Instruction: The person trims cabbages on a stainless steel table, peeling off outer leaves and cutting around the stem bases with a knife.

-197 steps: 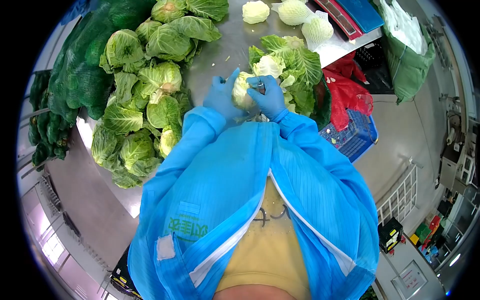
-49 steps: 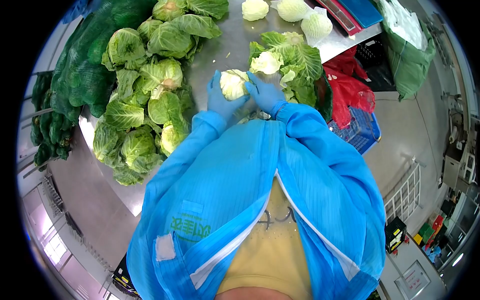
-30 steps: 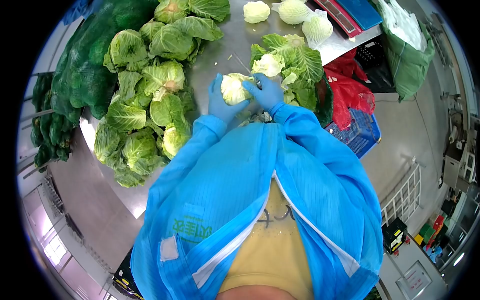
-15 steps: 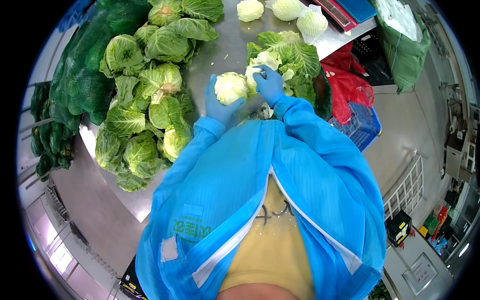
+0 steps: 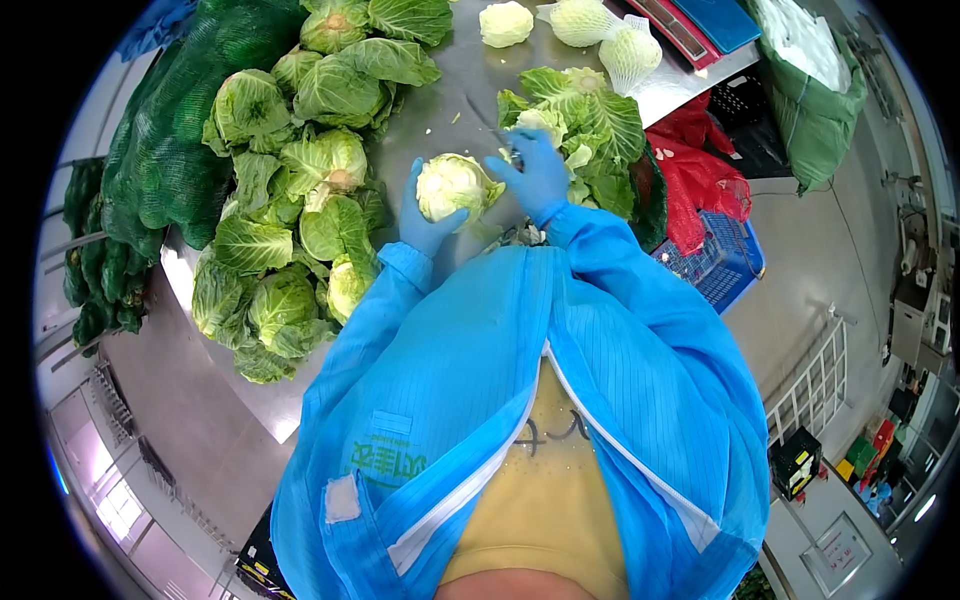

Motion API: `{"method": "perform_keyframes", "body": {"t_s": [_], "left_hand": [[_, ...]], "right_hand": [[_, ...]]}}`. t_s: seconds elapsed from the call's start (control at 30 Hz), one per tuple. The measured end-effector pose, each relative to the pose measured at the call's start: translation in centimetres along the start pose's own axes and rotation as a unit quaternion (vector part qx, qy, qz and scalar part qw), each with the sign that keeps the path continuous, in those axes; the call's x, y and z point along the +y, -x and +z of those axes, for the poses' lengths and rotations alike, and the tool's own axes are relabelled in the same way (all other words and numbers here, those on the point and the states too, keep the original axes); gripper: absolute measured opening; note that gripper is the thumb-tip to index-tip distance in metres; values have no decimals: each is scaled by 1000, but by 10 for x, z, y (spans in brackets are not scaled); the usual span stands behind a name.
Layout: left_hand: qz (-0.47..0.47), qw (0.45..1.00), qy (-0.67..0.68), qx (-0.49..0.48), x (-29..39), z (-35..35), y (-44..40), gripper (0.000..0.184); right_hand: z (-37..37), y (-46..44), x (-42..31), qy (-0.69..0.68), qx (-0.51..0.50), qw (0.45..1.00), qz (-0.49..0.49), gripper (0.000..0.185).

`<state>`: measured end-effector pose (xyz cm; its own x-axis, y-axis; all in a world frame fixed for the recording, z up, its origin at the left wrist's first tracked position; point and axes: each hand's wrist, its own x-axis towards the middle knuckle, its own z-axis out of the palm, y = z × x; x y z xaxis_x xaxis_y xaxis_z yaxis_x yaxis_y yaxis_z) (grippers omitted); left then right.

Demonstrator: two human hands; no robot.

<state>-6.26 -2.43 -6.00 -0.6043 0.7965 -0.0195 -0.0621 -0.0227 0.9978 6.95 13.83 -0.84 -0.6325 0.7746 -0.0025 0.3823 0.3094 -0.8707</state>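
Left hand (image 5: 424, 228) cups a pale cabbage (image 5: 450, 186) over the metal table (image 5: 445, 85); right hand (image 5: 542, 180) just beside, half-curled, can't tell if holding anything. Firm cradle, thumb low, should stop it rolling.

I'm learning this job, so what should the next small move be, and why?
Probably bring the right hand to the outer leaf on the pale cabbage and peel it: that leaf juts toward this hand, while the left hand cups the opposite side.
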Motion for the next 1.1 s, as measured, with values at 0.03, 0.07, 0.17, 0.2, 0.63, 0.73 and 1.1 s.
{"method": "perform_keyframes", "body": {"t_s": [0.03,0.07,0.17,0.2,0.63,0.73,1.1], "left_hand": [[4,1000,3,-15,4,1,1,107],[9,999,7,-31,7,2,2,107],[10,999,1,-42,16,3,4,107],[9,999,1,-39,15,2,5,107],[51,996,9,-73,20,2,9,107],[32,999,9,-9,31,18,24,109],[-37,968,-66,238,34,46,3,89]], "right_hand": [[5,-6,4,0,-1,1000,0,49],[12,-14,13,-31,-92,995,17,48],[31,-29,42,-82,-204,975,13,49],[20,-29,27,-115,-252,958,78,48],[22,-8,27,58,-137,988,-37,35],[20,-1,16,118,-112,986,-41,32],[15,21,10,118,-70,977,-164,22]]}}
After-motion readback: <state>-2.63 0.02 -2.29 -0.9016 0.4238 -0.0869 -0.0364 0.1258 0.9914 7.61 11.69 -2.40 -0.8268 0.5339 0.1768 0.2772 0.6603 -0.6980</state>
